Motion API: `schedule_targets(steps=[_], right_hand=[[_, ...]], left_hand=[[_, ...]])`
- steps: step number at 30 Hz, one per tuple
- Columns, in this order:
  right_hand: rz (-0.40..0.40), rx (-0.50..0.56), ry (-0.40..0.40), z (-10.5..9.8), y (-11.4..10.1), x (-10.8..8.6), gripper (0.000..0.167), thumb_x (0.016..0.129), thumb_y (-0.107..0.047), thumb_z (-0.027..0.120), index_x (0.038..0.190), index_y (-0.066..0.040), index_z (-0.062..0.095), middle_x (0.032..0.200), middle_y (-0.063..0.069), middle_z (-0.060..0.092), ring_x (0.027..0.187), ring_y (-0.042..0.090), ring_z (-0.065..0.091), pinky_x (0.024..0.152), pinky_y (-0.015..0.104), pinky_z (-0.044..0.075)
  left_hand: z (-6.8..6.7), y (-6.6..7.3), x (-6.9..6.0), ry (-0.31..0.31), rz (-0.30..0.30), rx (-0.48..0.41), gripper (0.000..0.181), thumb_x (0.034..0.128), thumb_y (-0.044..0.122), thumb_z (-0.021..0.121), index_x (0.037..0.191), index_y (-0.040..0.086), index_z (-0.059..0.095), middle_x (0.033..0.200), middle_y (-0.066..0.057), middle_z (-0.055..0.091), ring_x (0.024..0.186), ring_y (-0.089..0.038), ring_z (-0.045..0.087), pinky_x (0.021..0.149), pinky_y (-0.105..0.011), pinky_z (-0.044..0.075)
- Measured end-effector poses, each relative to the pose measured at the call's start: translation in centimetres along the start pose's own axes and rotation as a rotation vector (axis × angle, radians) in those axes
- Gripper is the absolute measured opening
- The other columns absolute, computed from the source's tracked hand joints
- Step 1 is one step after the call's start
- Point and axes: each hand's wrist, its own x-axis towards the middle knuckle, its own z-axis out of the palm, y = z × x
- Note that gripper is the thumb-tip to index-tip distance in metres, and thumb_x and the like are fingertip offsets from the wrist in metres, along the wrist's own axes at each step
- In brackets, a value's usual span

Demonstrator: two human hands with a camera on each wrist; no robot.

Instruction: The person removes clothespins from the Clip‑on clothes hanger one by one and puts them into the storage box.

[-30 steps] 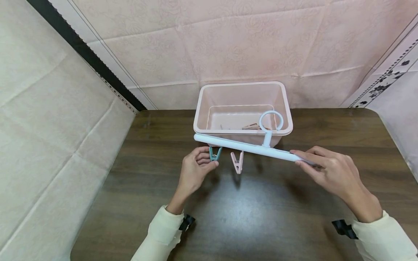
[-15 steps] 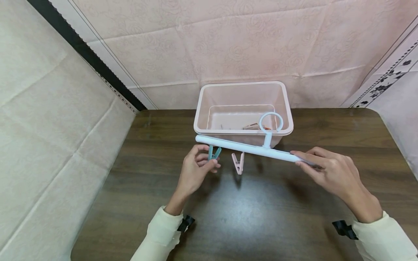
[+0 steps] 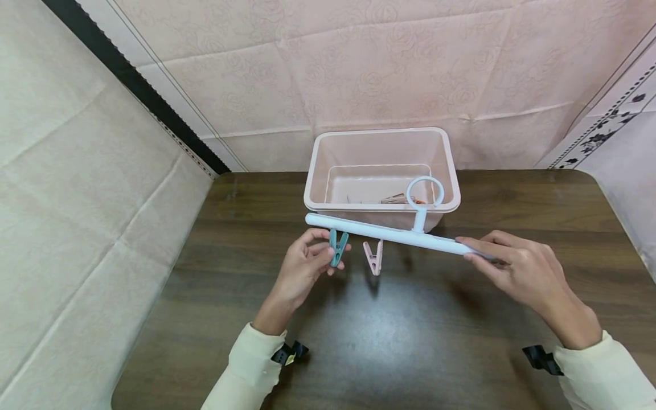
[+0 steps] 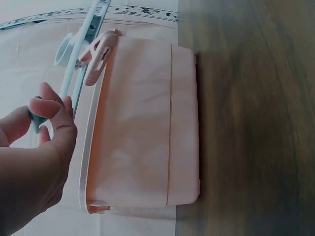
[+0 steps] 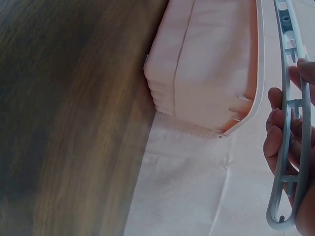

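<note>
A light blue clothes hanger (image 3: 379, 231) with a ring-shaped hook is held level above the table, in front of a pink bin (image 3: 374, 208). My right hand (image 3: 528, 274) grips its right end between thumb and fingers. A pale pink clothespin (image 3: 376, 258) hangs from the hanger's lower side, left of the hook. My left hand (image 3: 301, 266) pinches a teal clothespin (image 3: 336, 248) just under the left end. In the left wrist view, fingers mostly cover this teal clothespin (image 4: 36, 120). Whether it bites on the hanger, I cannot tell.
Several clothespins (image 3: 394, 199) lie in the bin, partly behind its front rim. The bin stands at the back edge of the dark wooden table (image 3: 389, 341). Behind it rises a cloth-covered wall (image 3: 384, 74), and pale cloth lines the left side.
The teal clothespin has turned in my left fingers, its lower end swinging down, and the hand has shifted slightly. The right hand and hanger stay almost still.
</note>
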Motion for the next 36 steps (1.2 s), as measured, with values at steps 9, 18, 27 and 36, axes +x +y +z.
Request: schedule_targets(steps=[9, 18, 27, 36], right_hand=[[0.005, 0.010, -0.027, -0.1, 0.3, -0.2, 0.052, 0.100, -0.059, 0.049, 0.101, -0.019, 0.081, 0.075, -0.010, 0.064, 0.051, -0.004, 0.032, 0.040, 0.019, 0.025], [-0.003, 0.001, -0.076, -0.4, 0.5, -0.2, 0.052, 0.101, -0.059, 0.046, 0.105, -0.021, 0.081, 0.078, -0.008, 0.069, 0.052, -0.003, 0.036, 0.041, 0.021, 0.028], [-0.006, 0.028, -0.063, -0.2, 0.5, -0.2, 0.053, 0.101, -0.057, 0.047, 0.104, -0.016, 0.081, 0.075, -0.008, 0.068, 0.052, -0.003, 0.034, 0.041, 0.019, 0.027], [0.010, 0.042, -0.045, -0.1, 0.5, -0.2, 0.053, 0.100, -0.059, 0.048, 0.102, -0.017, 0.081, 0.075, -0.010, 0.066, 0.052, -0.004, 0.033, 0.041, 0.019, 0.025]], left_hand=[[-0.1, 0.1, 0.2, -0.042, -0.013, 0.011, 0.019, 0.0966, -0.013, 0.054, 0.108, 0.000, 0.047, 0.110, -0.033, 0.065, 0.080, -0.026, 0.071, 0.075, -0.038, 0.058], [0.5, -0.3, 0.2, -0.011, 0.113, 0.328, 0.019, 0.0929, -0.019, 0.054, 0.101, -0.004, 0.047, 0.102, -0.032, 0.067, 0.073, -0.023, 0.067, 0.061, -0.028, 0.053], [1.2, -1.0, -0.2, 0.102, 0.413, 0.818, 0.022, 0.0859, -0.011, 0.072, 0.096, 0.001, 0.057, 0.095, -0.016, 0.074, 0.088, -0.020, 0.070, 0.068, -0.030, 0.056], [0.9, -1.0, -0.1, 0.053, 0.317, 0.552, 0.020, 0.0870, -0.017, 0.067, 0.097, -0.005, 0.055, 0.089, -0.023, 0.068, 0.081, -0.037, 0.071, 0.071, -0.045, 0.058]])
